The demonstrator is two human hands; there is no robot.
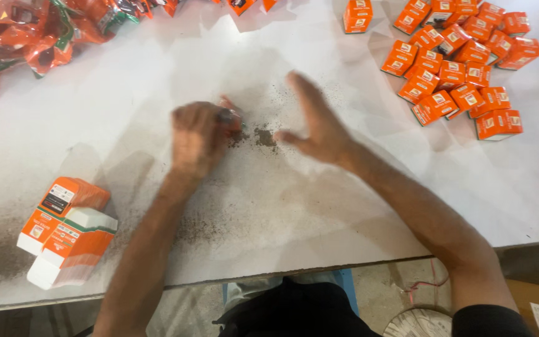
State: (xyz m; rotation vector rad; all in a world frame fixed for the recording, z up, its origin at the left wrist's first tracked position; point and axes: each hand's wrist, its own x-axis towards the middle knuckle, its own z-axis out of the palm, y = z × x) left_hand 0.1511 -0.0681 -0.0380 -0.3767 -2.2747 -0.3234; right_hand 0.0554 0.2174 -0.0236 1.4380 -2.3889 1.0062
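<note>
My left hand [198, 138] is closed around a small orange-red packet [230, 111] at the middle of the white table [344, 200]; only a tip of the packet shows past my fingers. Next to that hand lies a small heap of dark loose powder [263, 136], with finer grains scattered around it. My right hand [316, 122] is open and blurred, fingers spread, just right of the powder and holding nothing.
Many small orange boxes [460, 65] lie in a pile at the far right. A stack of flat orange-and-white cartons [67, 231] sits near the front left edge. Orange foil packets [38, 28] are heaped at the far left corner. The table's front edge runs close to my body.
</note>
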